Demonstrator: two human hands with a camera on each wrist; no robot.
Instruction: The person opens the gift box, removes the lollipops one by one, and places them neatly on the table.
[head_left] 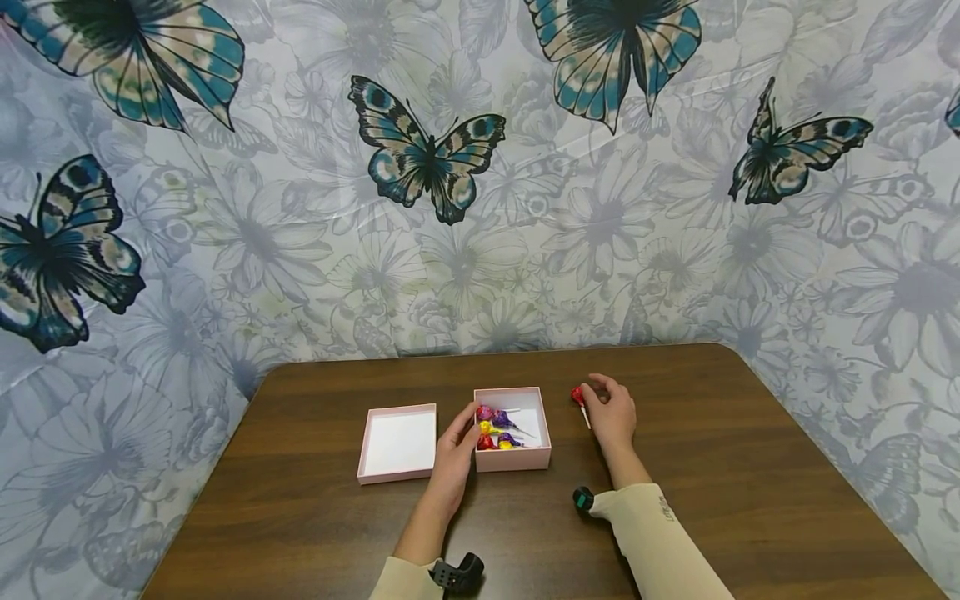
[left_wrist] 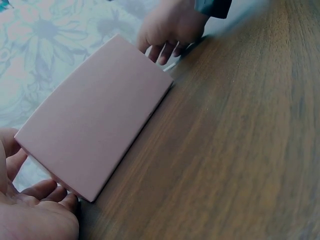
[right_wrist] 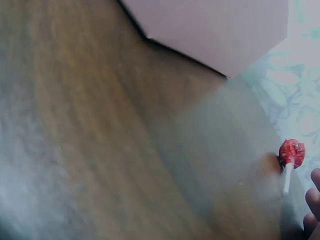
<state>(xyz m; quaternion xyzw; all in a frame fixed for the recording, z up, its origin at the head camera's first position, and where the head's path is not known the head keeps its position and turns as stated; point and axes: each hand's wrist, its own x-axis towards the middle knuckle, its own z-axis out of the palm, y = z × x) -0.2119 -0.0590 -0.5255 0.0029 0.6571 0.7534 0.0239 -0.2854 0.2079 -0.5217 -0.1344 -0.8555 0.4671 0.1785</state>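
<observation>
A pink open box (head_left: 513, 460) stands on the table with several wrapped lollipops (head_left: 501, 427) inside, coloured red, yellow, purple and pink. My left hand (head_left: 452, 457) rests at the left side of this box, its fingertips right at the wall. In the left wrist view the fingers (left_wrist: 47, 192) lie along the box's lower corner. To the right of the box is a single red lollipop (head_left: 577, 396) with a white stick. My right hand (head_left: 613, 417) is beside it, thumb close to the candy. The right wrist view shows the lollipop (right_wrist: 291, 154) apart from the visible fingertips (right_wrist: 313, 199).
A shallow pink lid (head_left: 397, 442), white inside, lies left of the box. Under everything is a brown wooden table (head_left: 300, 517) with rounded far corners. Behind its far edge hangs a flowered cloth (head_left: 510, 275) with butterflies. Dark bands (head_left: 459, 575) circle both wrists.
</observation>
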